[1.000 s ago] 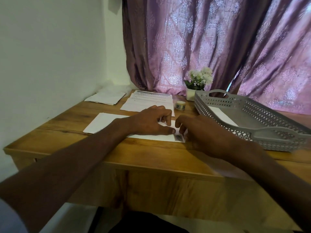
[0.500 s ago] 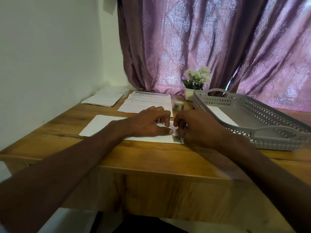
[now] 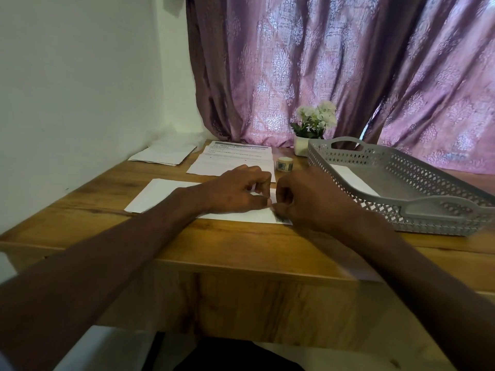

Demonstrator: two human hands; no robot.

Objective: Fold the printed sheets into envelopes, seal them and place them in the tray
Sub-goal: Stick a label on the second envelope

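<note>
The grey perforated tray (image 3: 417, 188) sits at the right of the desk (image 3: 241, 245) with one white envelope (image 3: 351, 179) lying flat inside. Just left of it, the envelope being sealed (image 3: 166, 195) lies flat on the desk. The left hand (image 3: 235, 191) rests on it with curled fingers, thumb pressing, while the right hand (image 3: 308, 202) curls its grip over the near right corner, pinching a patterned sticker (image 3: 284, 219) there.

Wooden bench (image 3: 112, 188) set into a corner. White wall (image 3: 75, 84) at its left edge; patterned purple curtain (image 3: 321, 62) behind its far edge, daylight glowing through.
</note>
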